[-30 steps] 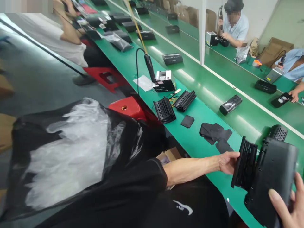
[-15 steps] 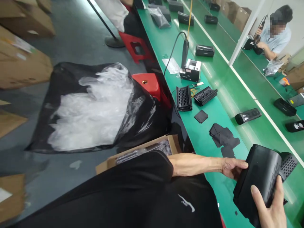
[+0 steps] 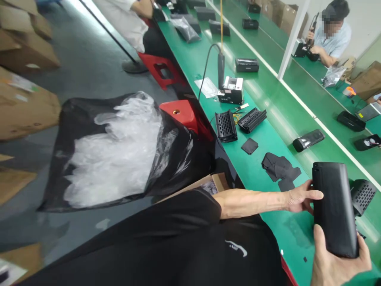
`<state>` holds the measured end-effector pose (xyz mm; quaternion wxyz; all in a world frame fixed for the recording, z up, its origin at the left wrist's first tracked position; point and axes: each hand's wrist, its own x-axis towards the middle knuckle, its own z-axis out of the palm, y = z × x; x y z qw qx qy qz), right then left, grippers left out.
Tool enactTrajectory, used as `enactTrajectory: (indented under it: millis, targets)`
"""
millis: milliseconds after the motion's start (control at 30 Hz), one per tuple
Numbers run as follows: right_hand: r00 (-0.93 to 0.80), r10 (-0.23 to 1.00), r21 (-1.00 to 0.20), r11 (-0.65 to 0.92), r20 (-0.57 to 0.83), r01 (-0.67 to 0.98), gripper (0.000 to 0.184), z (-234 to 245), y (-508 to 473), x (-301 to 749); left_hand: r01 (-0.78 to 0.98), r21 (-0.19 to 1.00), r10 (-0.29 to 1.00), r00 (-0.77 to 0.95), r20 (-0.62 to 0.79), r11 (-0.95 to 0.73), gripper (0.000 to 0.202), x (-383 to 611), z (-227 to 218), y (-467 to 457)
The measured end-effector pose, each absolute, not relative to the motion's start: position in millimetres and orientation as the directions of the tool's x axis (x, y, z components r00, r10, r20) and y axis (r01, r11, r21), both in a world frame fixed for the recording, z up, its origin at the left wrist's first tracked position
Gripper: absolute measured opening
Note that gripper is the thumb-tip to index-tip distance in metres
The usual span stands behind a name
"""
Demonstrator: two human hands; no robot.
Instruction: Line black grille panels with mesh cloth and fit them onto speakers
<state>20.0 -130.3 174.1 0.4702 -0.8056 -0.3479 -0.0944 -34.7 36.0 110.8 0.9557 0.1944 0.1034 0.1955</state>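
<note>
A black plastic speaker housing [image 3: 336, 210] is held up over the right side of the green bench, its smooth face toward me. My left hand [image 3: 302, 196] grips its left edge, thumb on the front and fingers partly hidden behind. From below, my right hand [image 3: 339, 262] clasps the lower end, with the thumb at the left and fingers round the right side. Behind the housing lies a perforated black shell [image 3: 363, 196], partly covered. Several thin black sheets [image 3: 279, 167] are spread on the bench to the left.
Two perforated black shells [image 3: 226, 126] lie farther up the bench [image 3: 208, 63], near a hanging electric screwdriver [image 3: 220, 71] and a small box [image 3: 233, 90]. Finished-looking speakers [image 3: 308, 140] sit along the green belt. A black bag of clear plastic [image 3: 119, 155] is on the floor. A co-worker [image 3: 330, 35] sits across.
The housing has turned from a tilted pose to nearly upright, showing its smooth face. Both hands have shifted their hold with it. My view has moved slightly.
</note>
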Motion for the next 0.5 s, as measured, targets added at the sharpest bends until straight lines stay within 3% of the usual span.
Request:
enactTrajectory:
  millis: [100, 200, 267, 367, 500]
  targets:
    - [0.759, 0.504, -0.704, -0.353, 0.412, 0.616, 0.093, 178.3, -137.9, 31.6, -0.282, 0.648, 0.440, 0.893, -0.092, 0.707, 0.099, -50.0, 127.6, 68.5]
    - [0.754, 0.595, -0.713, -0.398, 0.278, 0.578, 0.090, 185.2, -157.4, 46.7, -0.240, 0.902, 0.489, 0.871, 0.038, 0.358, 0.115, -69.0, 153.8, 112.8]
    - [0.745, 0.633, -0.730, -0.407, 0.209, 0.550, 0.095, 188.3, -167.4, 48.4, -0.215, 0.955, 0.337, 0.931, 0.137, 0.206, 0.115, -78.0, 172.2, 134.3]
    - [0.756, 0.634, -0.745, -0.425, 0.160, 0.514, 0.100, 192.7, -171.2, 47.9, -0.204, 0.967, 0.190, 0.966, 0.174, 0.155, 0.105, -85.1, 187.9, 145.4]
    - [0.688, 0.707, -0.742, -0.373, 0.162, 0.557, 0.104, 196.2, -160.0, 61.5, -0.206, 0.932, 0.335, 0.937, 0.100, 0.299, 0.098, -85.7, 170.9, 129.6]
